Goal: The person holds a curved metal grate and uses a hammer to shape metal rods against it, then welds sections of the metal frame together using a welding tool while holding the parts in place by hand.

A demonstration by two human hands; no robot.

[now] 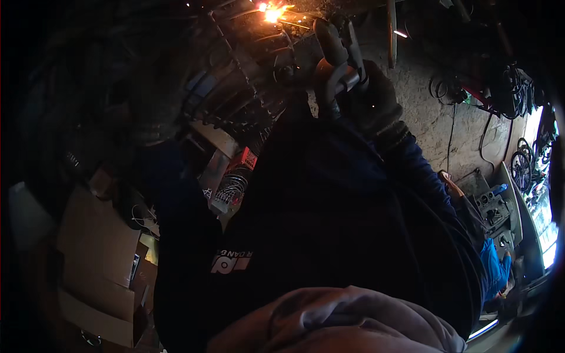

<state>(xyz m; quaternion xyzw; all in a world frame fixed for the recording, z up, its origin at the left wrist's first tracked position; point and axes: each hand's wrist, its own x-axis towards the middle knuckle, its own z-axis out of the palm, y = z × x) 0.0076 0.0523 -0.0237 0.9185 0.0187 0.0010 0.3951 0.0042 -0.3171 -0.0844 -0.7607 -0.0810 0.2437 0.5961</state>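
My right hand point(371, 97), in a dark glove, is raised at the top centre and is shut on a grey welding electrode holder point(338, 56). The holder points up and left toward a bright spark point(272, 13) on a dark metal frame of bars point(238, 82). My left sleeve point(176, 212) rises at the left toward a big dark rounded shape point(147, 88). The left hand itself is lost in the dark there. My dark sweater fills the middle of the view.
A red box point(247, 157) with a bundle of welding rods point(229, 188) lies below the frame. Cardboard boxes point(100, 247) are stacked at the lower left. Cables point(447, 88) lie on the concrete floor. Another person in blue trousers point(494, 265) is at the right, near bicycle wheels point(522, 165).
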